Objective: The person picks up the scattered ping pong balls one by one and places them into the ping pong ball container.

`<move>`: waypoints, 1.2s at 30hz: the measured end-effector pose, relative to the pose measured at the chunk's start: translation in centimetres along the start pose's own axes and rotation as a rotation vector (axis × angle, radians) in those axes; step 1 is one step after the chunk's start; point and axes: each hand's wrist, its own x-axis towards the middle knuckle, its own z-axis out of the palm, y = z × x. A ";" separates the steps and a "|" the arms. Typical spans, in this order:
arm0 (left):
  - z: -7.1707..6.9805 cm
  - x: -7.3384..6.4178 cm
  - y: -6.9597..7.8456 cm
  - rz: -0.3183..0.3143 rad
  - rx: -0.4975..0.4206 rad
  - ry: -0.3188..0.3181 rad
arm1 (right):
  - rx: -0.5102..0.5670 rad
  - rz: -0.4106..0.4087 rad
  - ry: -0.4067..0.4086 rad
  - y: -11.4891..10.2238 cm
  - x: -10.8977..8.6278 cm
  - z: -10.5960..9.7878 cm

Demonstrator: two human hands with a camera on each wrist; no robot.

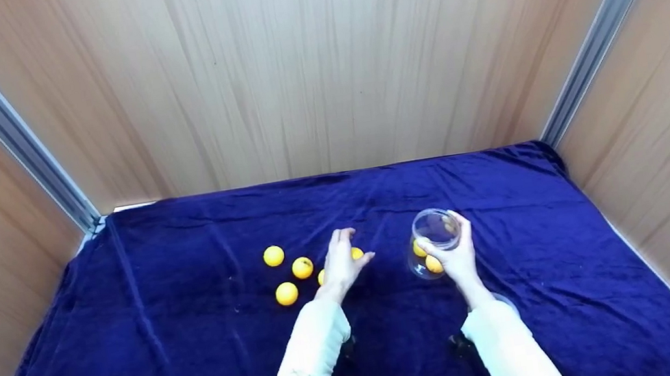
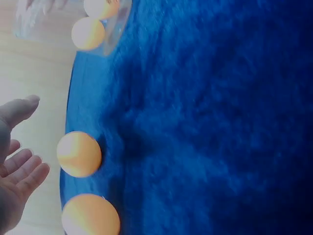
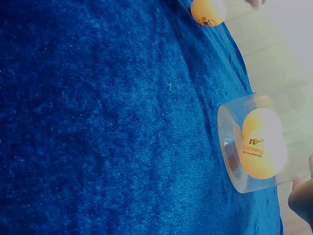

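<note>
My right hand (image 1: 461, 255) grips a clear plastic cup (image 1: 420, 273), thumb and fingers on opposite sides near its rim. Inside it, orange table tennis balls (image 1: 434, 264) lie at the bottom; two show clearly in the right wrist view, one with printed lettering (image 3: 254, 148). To the left, my left hand (image 1: 339, 266) hovers with thumb and fingers spread apart. Close beside it is a loose ball (image 1: 357, 253), partly covered by the hand in the head view. The left wrist view shows a gap between the fingers and the nearest ball (image 2: 79, 154).
Several more balls (image 1: 286, 294) lie left of the left hand on a wrinkled dark blue velvet cloth (image 1: 186, 340). A clear curved edge (image 1: 506, 303) shows beside the right forearm. Wood-grain panels (image 1: 293, 76) with metal corner posts (image 1: 4, 123) enclose the back and sides.
</note>
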 end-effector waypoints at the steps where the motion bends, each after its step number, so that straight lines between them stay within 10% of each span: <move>1: 0.0 0.0 -0.2 -0.014 0.009 -0.008 | 0.001 -0.011 0.003 0.1 0.0 0.0; 12: 0.0 -0.3 -2.1 -0.080 0.069 -0.044 | -0.016 -0.029 -0.029 -1.4 -0.3 0.3; 24: 0.3 -0.3 -2.5 -0.131 0.132 -0.100 | 0.041 0.079 -0.039 -10.4 -1.5 0.9; 36: 0.4 -0.3 -2.6 -0.120 0.141 -0.092 | 0.062 0.012 -0.023 -5.8 -1.0 0.5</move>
